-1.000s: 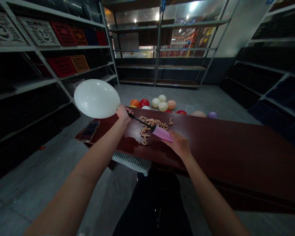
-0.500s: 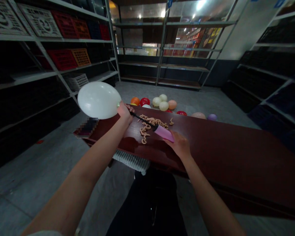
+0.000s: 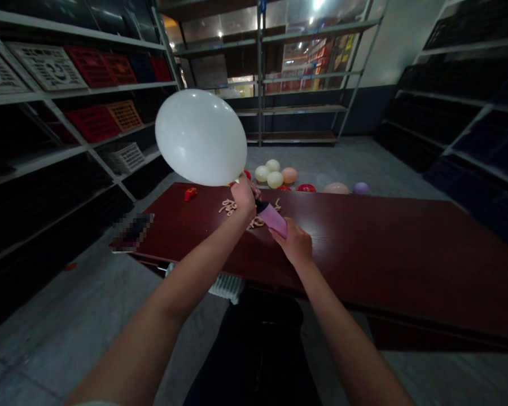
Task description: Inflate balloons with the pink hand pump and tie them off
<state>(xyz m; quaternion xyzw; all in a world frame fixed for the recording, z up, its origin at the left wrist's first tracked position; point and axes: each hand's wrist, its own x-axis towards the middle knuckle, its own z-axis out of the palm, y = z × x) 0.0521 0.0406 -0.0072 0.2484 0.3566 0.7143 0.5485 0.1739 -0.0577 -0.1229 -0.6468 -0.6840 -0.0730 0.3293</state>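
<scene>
A long table (image 3: 364, 237) stands across the floor before the person. A flat device (image 3: 131, 231) lies on its left end, a small object (image 3: 190, 193) further in, and a scatter of limp balloons (image 3: 227, 207) just right of that. Above the scatter the left hand (image 3: 243, 197) holds an inflated balloon (image 3: 201, 137) by its neck, and the pump (image 3: 273, 217) slants from there down and right into the right hand (image 3: 294, 245). Behind the table a cluster of filled balloons (image 3: 275, 176) lies on the floor, enclosed by a left rack (image 3: 68, 90), a rear rack (image 3: 296, 107) and a right rack (image 3: 469, 101).
</scene>
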